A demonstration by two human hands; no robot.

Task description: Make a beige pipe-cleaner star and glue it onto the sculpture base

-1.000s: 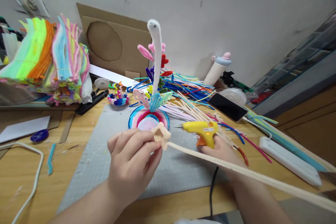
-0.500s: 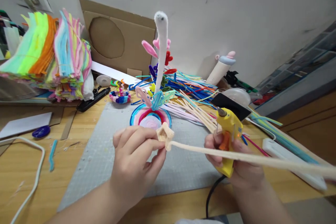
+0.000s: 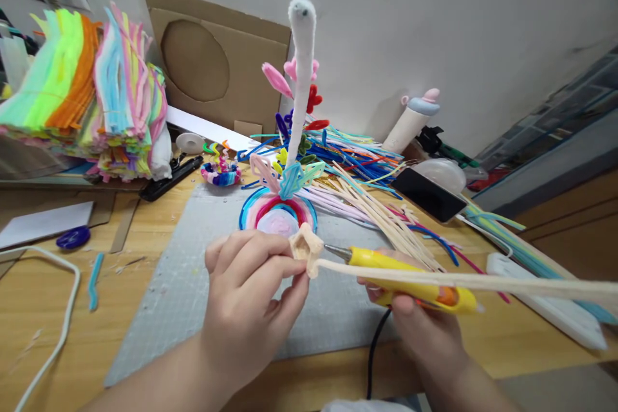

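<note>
Between thumb and fingers, my left hand (image 3: 255, 296) pinches a cream pipe cleaner (image 3: 434, 279) bent into a small star shape at its end. Its long straight tail runs off to the right edge. My right hand (image 3: 420, 322) is wrapped round a yellow hot glue gun (image 3: 410, 273), whose metal nozzle points left at the star's right side, touching it or very close. Behind the star stands a pipe cleaner ornament (image 3: 297, 90) with a tall white stem, coloured petals and a round striped base.
A grey cutting mat (image 3: 178, 296) lies under my hands. Bundled pipe cleaners (image 3: 72, 77) stand at the left, loose ones (image 3: 376, 206) at the right. A phone (image 3: 429, 193), a white power strip (image 3: 545, 299), a bottle (image 3: 412, 119) and cardboard (image 3: 251, 64) are around the mat.
My right hand has turned the glue gun from nozzle up to nozzle left and brought it to the star. My left hand keeps its pinch almost in place.
</note>
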